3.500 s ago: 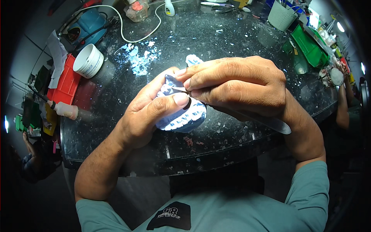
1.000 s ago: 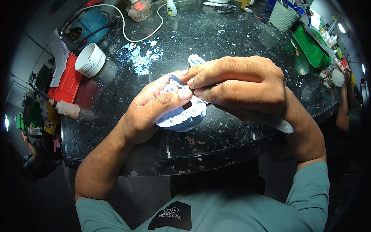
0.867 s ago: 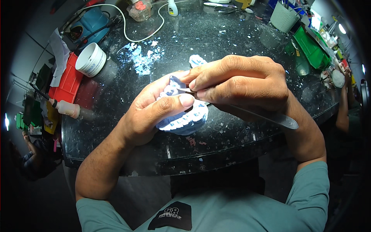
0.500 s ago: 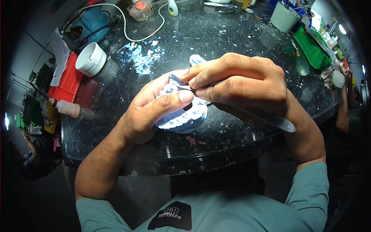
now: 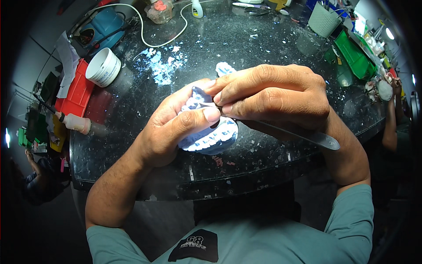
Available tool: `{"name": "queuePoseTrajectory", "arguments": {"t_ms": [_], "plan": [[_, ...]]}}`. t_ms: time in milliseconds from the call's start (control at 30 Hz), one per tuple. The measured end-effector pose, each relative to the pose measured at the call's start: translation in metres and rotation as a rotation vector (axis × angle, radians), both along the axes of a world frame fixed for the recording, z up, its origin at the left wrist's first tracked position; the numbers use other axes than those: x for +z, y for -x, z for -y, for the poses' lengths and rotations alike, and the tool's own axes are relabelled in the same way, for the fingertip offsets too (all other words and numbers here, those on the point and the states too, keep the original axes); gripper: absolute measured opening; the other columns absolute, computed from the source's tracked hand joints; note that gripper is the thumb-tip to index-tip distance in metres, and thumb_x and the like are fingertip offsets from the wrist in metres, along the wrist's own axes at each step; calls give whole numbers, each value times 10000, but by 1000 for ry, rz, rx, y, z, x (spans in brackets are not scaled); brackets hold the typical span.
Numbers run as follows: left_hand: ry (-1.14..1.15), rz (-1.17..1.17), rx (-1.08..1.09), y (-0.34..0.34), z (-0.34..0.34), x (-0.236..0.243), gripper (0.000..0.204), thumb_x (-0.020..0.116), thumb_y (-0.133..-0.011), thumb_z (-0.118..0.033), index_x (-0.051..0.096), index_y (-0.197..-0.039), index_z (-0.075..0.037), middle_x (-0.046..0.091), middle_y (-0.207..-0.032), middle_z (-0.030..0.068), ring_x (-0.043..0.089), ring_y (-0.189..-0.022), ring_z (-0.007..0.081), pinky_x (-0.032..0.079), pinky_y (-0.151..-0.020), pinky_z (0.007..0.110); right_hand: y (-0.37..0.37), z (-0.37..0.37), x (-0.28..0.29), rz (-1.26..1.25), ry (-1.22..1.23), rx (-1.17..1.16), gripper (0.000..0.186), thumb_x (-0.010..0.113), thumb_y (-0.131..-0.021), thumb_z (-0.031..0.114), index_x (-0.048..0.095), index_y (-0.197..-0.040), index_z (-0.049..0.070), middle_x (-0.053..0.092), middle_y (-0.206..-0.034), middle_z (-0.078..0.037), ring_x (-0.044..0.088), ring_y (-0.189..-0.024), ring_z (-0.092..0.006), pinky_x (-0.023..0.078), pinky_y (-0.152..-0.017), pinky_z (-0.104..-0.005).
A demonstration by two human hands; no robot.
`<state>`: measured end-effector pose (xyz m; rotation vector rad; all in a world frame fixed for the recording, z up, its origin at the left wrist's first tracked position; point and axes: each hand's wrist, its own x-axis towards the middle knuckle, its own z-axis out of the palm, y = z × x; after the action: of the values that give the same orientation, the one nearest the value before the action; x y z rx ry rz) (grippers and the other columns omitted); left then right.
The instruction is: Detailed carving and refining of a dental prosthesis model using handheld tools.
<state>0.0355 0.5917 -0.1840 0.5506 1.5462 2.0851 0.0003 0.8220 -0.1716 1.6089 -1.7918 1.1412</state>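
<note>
A pale bluish-white plaster dental cast [image 5: 213, 140] rests in my left hand [image 5: 166, 125], a row of moulded teeth showing along its near side. The left fingers wrap round behind it and the thumb presses across its top. With pinched fingertips my right hand [image 5: 279, 94] grips a slim metal carving tool [image 5: 314, 138]. The tool's broad rounded end sticks out below the palm; its narrow tip meets the cast beside my left thumbnail. The right fingers hide part of the cast's far side. Just beyond them on the bench lies a lumpy white plaster piece [image 5: 224, 68], partly covered.
White plaster crumbs [image 5: 161, 66] lie scattered on the black bench [image 5: 259, 176]. At the left are a white tub [image 5: 103, 68], a red bin [image 5: 77, 92] and a small bottle [image 5: 77, 123]. A green tray [image 5: 355, 53] and grey basket [image 5: 324, 21] stand right. Other people work at both sides.
The cast has tilted slightly and shifted a little right. My right hand and the carving tool have moved slightly; the tool's broad end is a touch further right. Both grips stay the same.
</note>
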Motion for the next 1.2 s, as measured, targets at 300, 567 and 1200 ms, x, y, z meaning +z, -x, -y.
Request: {"name": "queuePoseTrajectory", "arguments": {"t_ms": [300,567,1200], "plan": [[4,38,-14,-1,1,3,510,583,-983,-196,433,-1417,26,603,-1155,62,576,-1056,109,461,-927,267,-4,0,5,-8,-10,-16,137,777,-781,-29,716,-904,-26,727,-977,-176,741,-969,-317,614,-891,-431],[-10,77,-34,-1,1,7,497,570,-992,-207,431,-1410,22,593,-1179,73,565,-1073,118,448,-943,274,3,4,0,-117,66,-31,101,744,-809,10,692,-887,-26,701,-895,-151,735,-784,-267,627,-691,-325],[229,38,8,-5,-7,15,813,644,-821,-346,371,-1461,75,557,-1244,136,556,-1129,187,430,-989,329,-6,-1,10,31,-37,8,182,822,-752,-30,677,-863,-23,717,-935,-183,746,-939,-320,620,-866,-440]]}}
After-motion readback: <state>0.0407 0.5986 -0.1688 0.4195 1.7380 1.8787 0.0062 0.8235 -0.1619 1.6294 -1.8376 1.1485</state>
